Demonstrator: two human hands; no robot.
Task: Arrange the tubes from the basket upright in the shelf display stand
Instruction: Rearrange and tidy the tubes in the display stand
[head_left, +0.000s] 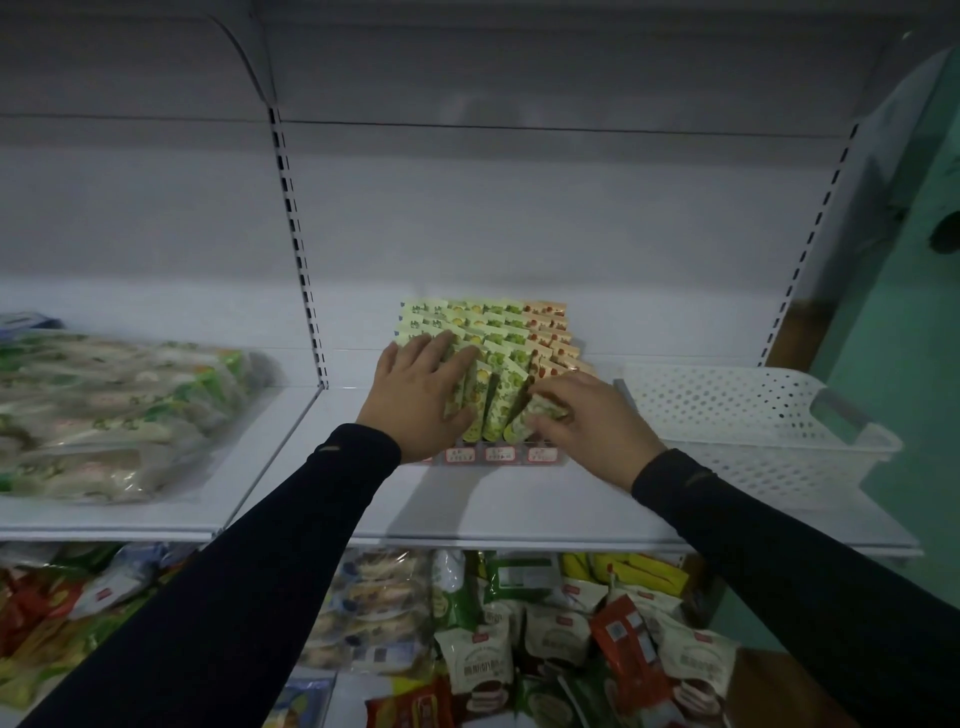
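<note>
A clear display stand (498, 455) with red price labels sits on the middle of the white shelf. It is packed with rows of upright tubes (511, 332), green and yellow on the left, orange on the right. My left hand (421, 400) lies flat with straight fingers on the front left tubes. My right hand (587, 421) pinches a green tube (540, 413), tilted, at the stand's front right. The white perforated basket (748, 415) stands to the right of the stand, and no tubes show inside it.
Clear bags of packaged goods (114, 410) fill the left shelf section. The shelf below (519, 634) holds many snack packets. Slotted uprights (298, 244) frame the bay. A green wall (909, 312) stands at the right.
</note>
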